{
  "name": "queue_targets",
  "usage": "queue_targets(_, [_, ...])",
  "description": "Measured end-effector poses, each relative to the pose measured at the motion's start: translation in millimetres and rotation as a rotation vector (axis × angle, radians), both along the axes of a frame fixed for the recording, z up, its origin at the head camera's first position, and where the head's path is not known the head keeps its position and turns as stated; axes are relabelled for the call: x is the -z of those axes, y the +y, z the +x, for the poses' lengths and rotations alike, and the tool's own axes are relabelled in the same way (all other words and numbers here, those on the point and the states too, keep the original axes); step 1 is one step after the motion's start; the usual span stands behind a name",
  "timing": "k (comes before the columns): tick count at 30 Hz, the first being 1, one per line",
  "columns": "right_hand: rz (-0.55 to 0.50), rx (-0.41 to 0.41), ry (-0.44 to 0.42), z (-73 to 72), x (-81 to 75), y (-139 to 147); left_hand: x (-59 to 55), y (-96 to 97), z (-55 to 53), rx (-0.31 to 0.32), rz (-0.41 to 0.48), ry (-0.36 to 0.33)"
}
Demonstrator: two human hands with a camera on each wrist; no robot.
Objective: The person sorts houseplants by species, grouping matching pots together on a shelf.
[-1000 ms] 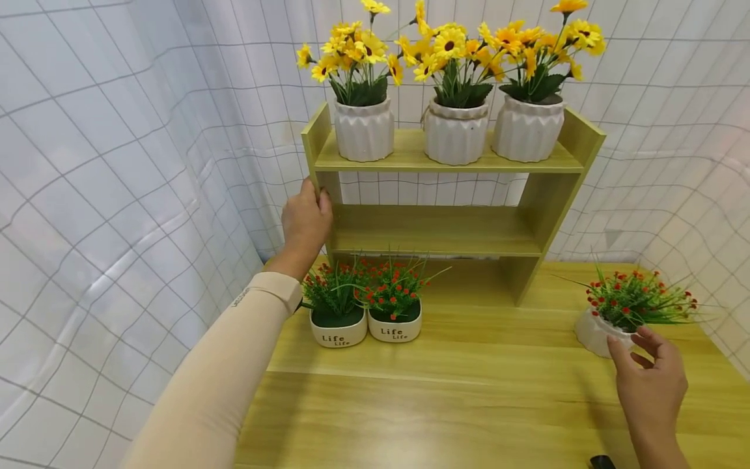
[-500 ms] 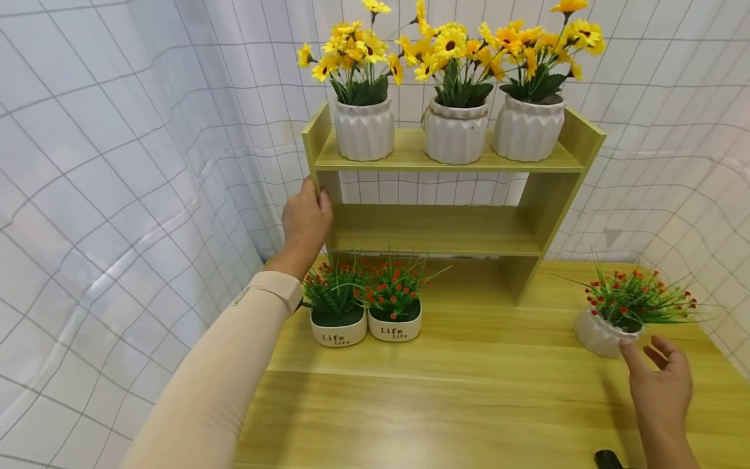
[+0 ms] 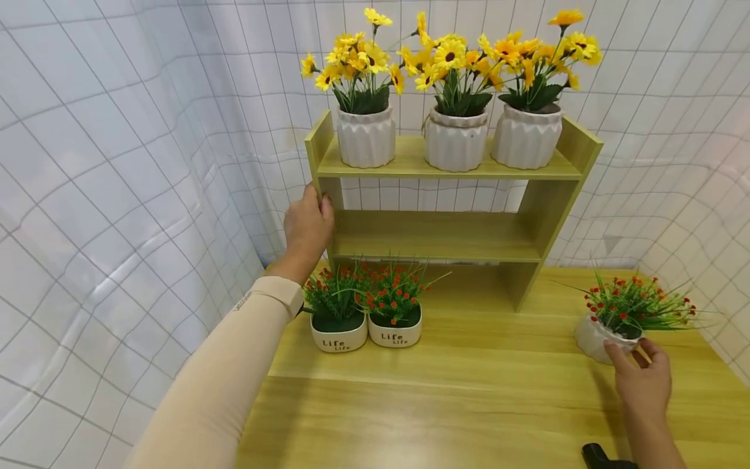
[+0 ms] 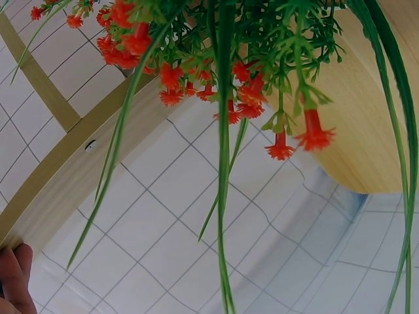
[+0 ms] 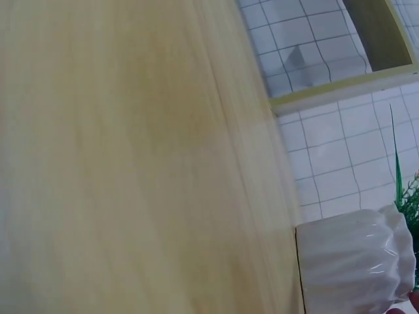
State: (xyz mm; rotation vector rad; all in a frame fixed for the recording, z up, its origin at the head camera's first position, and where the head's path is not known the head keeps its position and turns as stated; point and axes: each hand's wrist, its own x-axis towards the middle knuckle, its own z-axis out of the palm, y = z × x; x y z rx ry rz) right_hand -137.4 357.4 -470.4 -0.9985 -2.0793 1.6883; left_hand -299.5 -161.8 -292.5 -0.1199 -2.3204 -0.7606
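Note:
My left hand (image 3: 307,225) grips the left side panel of a wooden shelf (image 3: 436,234); in the left wrist view its fingers (image 4: 18,275) show at the panel's edge. At the right, my right hand (image 3: 644,384) has thumb and fingers at the rim of a white fluted pot (image 3: 593,337) with red flowers and grass. That pot (image 5: 347,261) stands on the table in the right wrist view, fingertips (image 5: 414,299) right at its rim. Two white "Life" planters (image 3: 338,339) with red flowers stand side by side before the shelf's lower left; red blossoms (image 4: 249,91) hang large in the left wrist view.
On the top shelf board stand three white pots (image 3: 366,140) of yellow flowers. A black object (image 3: 597,456) lies by the right forearm at the front edge of view. White grid-patterned curtains (image 3: 117,195) surround the wooden table (image 3: 469,391).
My right hand first drew back right from the white pot, then came forward and left to its rim again. The left hand keeps its grip on the shelf. The view tilted slightly up.

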Motion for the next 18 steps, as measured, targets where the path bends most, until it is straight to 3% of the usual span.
queue_targets(11, [-0.045, 0.045, 0.093, -10.5, 10.5, -2.6, 1.7, -1.7, -0.9, -0.010, 0.000, 0.017])
queue_targets(18, [-0.131, 0.058, 0.164, -13.9, 16.3, -2.4, 2.6, -1.3, -2.6, -0.004, -0.004, 0.020])
